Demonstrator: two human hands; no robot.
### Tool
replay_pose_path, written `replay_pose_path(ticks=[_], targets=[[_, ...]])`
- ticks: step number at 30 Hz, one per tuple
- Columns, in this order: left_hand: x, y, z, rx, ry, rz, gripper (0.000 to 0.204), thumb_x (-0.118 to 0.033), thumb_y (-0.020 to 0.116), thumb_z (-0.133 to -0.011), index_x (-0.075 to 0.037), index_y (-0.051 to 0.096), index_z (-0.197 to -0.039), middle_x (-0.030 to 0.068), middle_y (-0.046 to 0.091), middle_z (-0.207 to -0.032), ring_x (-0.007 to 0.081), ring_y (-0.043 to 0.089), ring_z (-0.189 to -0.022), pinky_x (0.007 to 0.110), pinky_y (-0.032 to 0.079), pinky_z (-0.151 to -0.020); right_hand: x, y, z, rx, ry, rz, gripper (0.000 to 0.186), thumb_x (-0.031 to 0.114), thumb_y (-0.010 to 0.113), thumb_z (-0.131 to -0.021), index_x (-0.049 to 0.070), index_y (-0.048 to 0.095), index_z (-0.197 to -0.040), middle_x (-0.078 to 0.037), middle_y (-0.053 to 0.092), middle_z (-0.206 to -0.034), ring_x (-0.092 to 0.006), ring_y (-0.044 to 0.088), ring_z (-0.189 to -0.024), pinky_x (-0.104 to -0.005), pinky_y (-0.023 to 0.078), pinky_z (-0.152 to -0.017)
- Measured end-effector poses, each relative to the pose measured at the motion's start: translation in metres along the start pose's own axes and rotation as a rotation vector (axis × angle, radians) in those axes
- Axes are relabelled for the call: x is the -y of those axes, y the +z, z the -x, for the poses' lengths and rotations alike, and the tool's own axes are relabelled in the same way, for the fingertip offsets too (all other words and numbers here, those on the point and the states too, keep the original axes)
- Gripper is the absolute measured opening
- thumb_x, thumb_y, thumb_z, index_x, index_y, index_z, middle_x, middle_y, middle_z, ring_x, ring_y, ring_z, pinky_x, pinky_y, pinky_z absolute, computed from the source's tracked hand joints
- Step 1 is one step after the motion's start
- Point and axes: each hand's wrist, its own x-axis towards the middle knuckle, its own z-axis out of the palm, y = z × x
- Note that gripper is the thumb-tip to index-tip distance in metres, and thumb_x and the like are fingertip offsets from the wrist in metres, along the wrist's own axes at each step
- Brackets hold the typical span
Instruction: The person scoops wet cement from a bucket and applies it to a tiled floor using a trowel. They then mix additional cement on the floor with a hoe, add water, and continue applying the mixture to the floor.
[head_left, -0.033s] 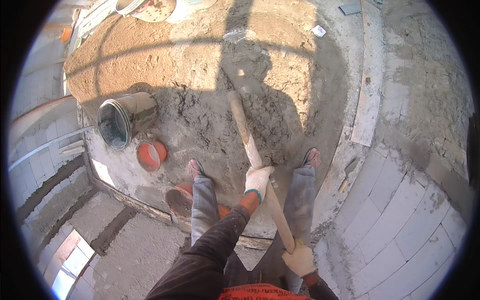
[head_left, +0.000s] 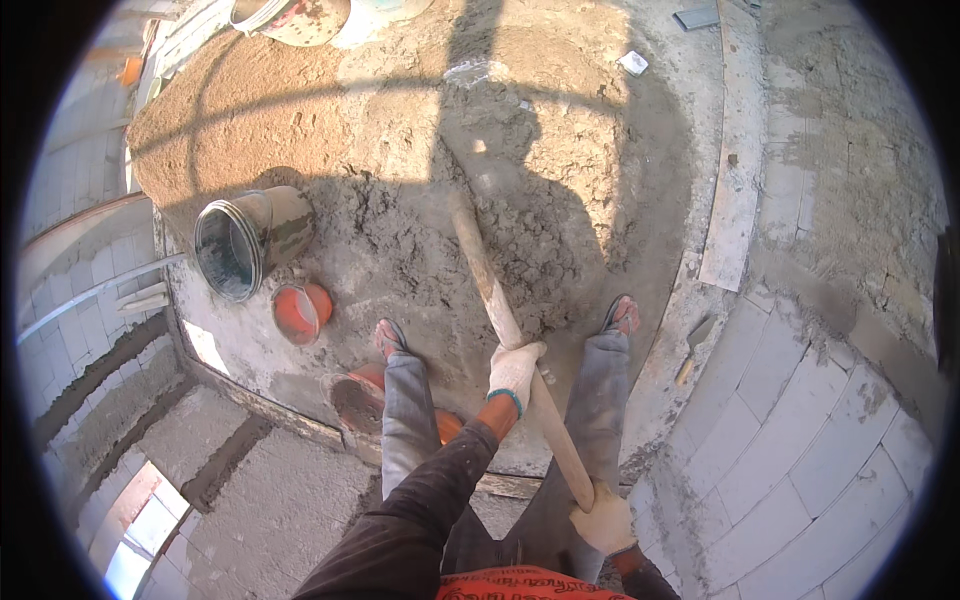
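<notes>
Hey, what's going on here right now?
A person stands at the edge of a heap of grey mortar and works it with a long wooden-handled tool. The gloved left hand grips the handle midway, and the gloved right hand holds its near end. The far end is buried in the mix. Dry sand lies behind, a metal bucket lies tipped on its side to the left, with an orange bowl beside it.

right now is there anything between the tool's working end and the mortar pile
Nothing visible. The wooden handle, held by the left hand and right hand, runs straight into the grey mortar pile; the metal bucket lies off to the left.
</notes>
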Motion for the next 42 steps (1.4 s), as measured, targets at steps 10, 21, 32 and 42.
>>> replay_pose_path(ticks=[10,21,32,42], targets=[[0.051,-0.022,0.155,-0.128,0.022,0.291,0.024,-0.007,0.076,-0.094,-0.001,0.06,-0.111,0.0142,0.064,-0.089,0.0288,0.071,-0.072,0.048,0.067,-0.067,-0.113,-0.024,0.023,-0.176,-0.313,0.144,0.03,0.029,0.078,-0.08,0.012,0.077,-0.105,-0.017,0.079,-0.092,-0.0407,0.077,-0.085,-0.0489,0.063,-0.076],[-0.044,-0.026,-0.099,0.039,-0.216,0.208,0.023,-0.013,0.071,-0.097,0.001,0.056,-0.108,0.011,0.055,-0.077,0.027,0.059,-0.058,0.047,0.063,-0.057,0.108,-0.048,-0.028,-0.126,-0.063,0.07,0.036,0.029,0.074,-0.085,0.008,0.068,-0.114,-0.022,0.077,-0.089,-0.0463,0.076,-0.086,-0.056,0.06,-0.079],[-0.103,-0.067,-0.08,-0.051,0.153,0.211,0.023,-0.015,0.074,-0.097,0.001,0.062,-0.108,0.0119,0.061,-0.075,0.0295,0.065,-0.058,0.046,0.062,-0.054,0.063,0.008,-0.145,-0.269,-0.462,0.005,0.042,0.032,0.075,-0.086,0.01,0.07,-0.122,-0.019,0.078,-0.09,-0.0408,0.078,-0.086,-0.0517,0.062,-0.078],[-0.253,-0.104,-0.074,-0.084,0.574,0.31,0.04,-0.023,0.078,-0.096,0.006,0.059,-0.116,0.0135,0.061,-0.077,0.0267,0.064,-0.057,0.044,0.062,-0.051,0.243,-0.061,-0.11,-0.17,-0.44,0.085,0.048,0.038,0.078,-0.089,0.004,0.066,-0.12,-0.029,0.076,-0.094,-0.0505,0.075,-0.094,-0.058,0.059,-0.083]])
